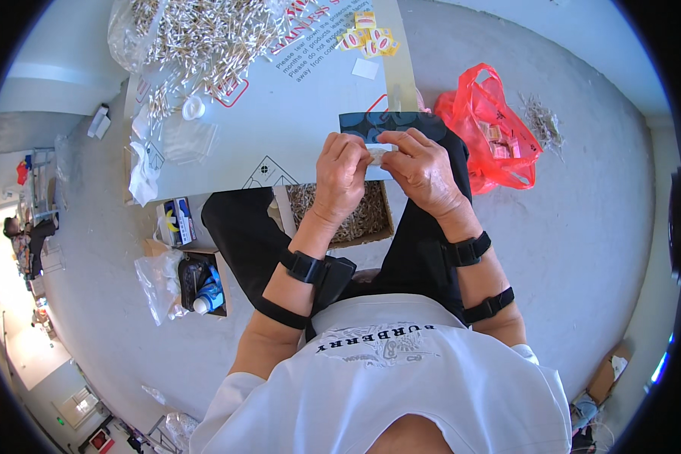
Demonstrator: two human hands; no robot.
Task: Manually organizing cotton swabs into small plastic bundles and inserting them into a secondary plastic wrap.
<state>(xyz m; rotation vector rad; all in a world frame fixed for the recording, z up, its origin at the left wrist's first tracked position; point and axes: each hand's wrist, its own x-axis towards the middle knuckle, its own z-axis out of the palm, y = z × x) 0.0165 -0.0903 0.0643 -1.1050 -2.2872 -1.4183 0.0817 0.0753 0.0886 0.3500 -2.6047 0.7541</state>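
Note:
Both my hands meet over the near edge of the table, fingers pinched. Between them is a small whitish, partly clear packet (380, 155); its contents are too small to make out. My left hand (342, 172) is closed on its left end, and my right hand (422, 170) grips the right end. Just beyond the fingers lies a dark blue sheet (352, 121) with round shapes on it. Farther off, a loose heap of cotton swabs (204, 45) covers the far left of the table. Small yellow-and-white cards (371, 44) are gathered at the far right, near a blank white card (365, 69).
The grey table (257, 140) also bears clear plastic sleeves (189, 142) and a white round lid (194, 107). Below its edge stands a cardboard box (356, 238) between my legs. A red plastic bag (473, 106) with small packs is on the floor at right; another box (219, 265) at left.

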